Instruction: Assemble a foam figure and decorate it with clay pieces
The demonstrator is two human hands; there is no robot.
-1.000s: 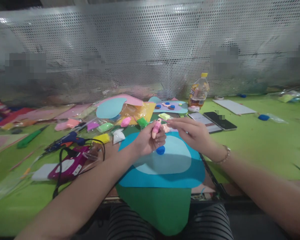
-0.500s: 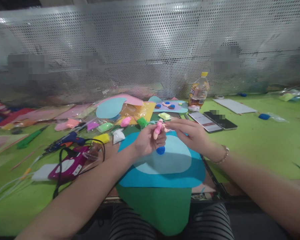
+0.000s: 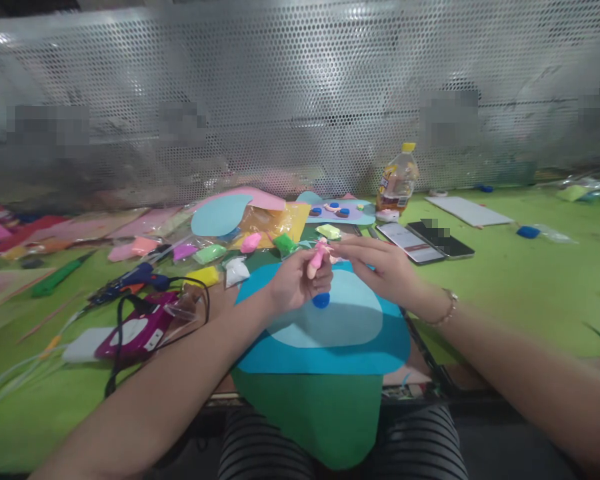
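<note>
Pinching a soft pink clay stick [image 3: 316, 259], both hands meet.

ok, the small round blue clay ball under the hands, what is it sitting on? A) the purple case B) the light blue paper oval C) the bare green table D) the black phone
B: the small round blue clay ball rests on the upper edge of the light blue paper oval, just below the left hand holding a pink clay piece.
</note>
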